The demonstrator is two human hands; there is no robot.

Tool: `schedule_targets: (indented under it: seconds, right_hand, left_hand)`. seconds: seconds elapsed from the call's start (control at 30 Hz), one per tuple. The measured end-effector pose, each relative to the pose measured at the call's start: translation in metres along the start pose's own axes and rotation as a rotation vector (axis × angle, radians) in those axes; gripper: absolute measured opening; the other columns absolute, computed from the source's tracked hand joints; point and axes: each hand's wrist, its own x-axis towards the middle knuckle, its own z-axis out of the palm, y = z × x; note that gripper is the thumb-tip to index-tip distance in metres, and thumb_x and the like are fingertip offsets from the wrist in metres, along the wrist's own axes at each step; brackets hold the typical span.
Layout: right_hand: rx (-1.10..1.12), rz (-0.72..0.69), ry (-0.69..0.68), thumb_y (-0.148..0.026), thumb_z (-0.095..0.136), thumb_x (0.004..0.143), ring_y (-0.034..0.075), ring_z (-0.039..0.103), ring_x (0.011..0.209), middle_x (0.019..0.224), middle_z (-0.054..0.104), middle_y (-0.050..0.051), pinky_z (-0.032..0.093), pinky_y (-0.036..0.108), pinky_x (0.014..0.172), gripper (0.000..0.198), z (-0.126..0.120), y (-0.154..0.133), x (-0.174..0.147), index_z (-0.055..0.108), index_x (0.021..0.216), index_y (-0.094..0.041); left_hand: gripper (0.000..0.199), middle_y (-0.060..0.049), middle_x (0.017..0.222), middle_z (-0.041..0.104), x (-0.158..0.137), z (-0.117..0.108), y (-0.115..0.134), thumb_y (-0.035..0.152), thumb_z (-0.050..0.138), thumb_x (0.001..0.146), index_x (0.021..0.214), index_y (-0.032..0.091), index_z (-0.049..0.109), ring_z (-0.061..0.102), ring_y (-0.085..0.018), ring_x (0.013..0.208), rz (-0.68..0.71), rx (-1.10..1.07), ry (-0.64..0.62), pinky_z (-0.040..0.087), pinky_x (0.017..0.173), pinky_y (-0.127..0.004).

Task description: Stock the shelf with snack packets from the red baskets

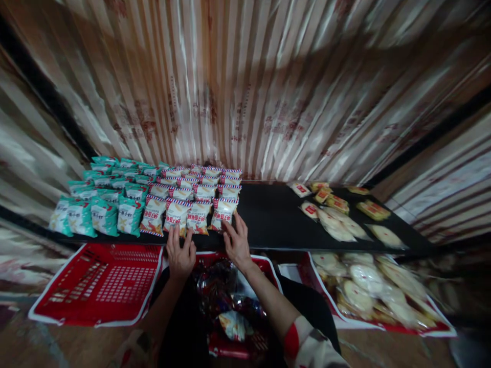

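Observation:
Rows of small white, red and blue snack bags [177,213] stand upright on the black shelf [268,214]. My left hand [180,258] is at the shelf's front edge, its fingers stretched out and apart against the lower part of the front bags. At the right end of the front row, my right hand [238,244] has its fingers spread along the lower right side of a snack bag [223,212]. Neither hand is wrapped around a bag. Teal snack bags [104,217] stand in rows directly to the left.
Flat clear packs [337,225] and yellow packs [372,209] lie on the shelf's right side. Below are a red basket [126,278] at left, a basket of dark packets [218,286] between my legs, and round clear packs [368,278] in a right basket. A striped curtain [245,92] hangs behind.

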Motion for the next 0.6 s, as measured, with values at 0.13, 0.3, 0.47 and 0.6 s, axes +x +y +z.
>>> schedule_targets:
  seconds: [0.13, 0.3, 0.47, 0.6]
  right_hand:
    - [0.073, 0.054, 0.040, -0.023, 0.042, 0.087, 0.024, 0.037, 0.127, 0.138, 0.043, 0.011, 0.036, 0.046, 0.103, 0.034, -0.021, 0.008, -0.006, 0.058, 0.116, -0.019]
    - [0.163, 0.276, -0.027, -0.026, 0.039, 0.089, 0.018, 0.062, 0.095, 0.102, 0.066, 0.009, 0.048, 0.034, 0.088, 0.030, -0.045, 0.032, -0.050, 0.058, 0.110, -0.018]
    - [-0.069, 0.351, -0.569, -0.019, 0.048, 0.083, 0.020, 0.061, 0.098, 0.103, 0.068, 0.008, 0.045, 0.031, 0.088, 0.025, -0.051, 0.050, -0.117, 0.065, 0.101, -0.018]
    - [-0.117, 0.381, -0.689, -0.014, 0.050, 0.080, 0.021, 0.059, 0.101, 0.106, 0.067, 0.009, 0.044, 0.031, 0.088, 0.027, -0.043, 0.051, -0.151, 0.067, 0.100, -0.019]
  left_hand:
    - [0.041, -0.014, 0.144, 0.031, -0.003, -0.002, 0.001, 0.016, 0.047, 0.083, 0.123, 0.019, 0.056, 0.026, -0.033, 0.134, 0.052, -0.053, -0.034, 0.032, 0.104, -0.049]
    - [0.038, -0.014, 0.130, 0.048, -0.014, -0.005, 0.001, 0.012, 0.042, 0.081, 0.115, 0.014, 0.060, 0.036, -0.027, 0.129, 0.074, -0.129, -0.063, 0.037, 0.103, -0.043]
    - [0.035, -0.011, 0.112, 0.060, -0.037, -0.009, 0.016, 0.011, 0.036, 0.083, 0.106, 0.016, 0.063, 0.049, -0.022, 0.114, 0.225, -0.260, -0.394, 0.041, 0.099, -0.039]
    - [0.036, -0.012, 0.112, 0.059, -0.063, -0.007, 0.034, 0.011, 0.034, 0.083, 0.107, 0.015, 0.061, 0.052, -0.022, 0.108, 0.231, -0.294, -0.924, 0.042, 0.096, -0.038]
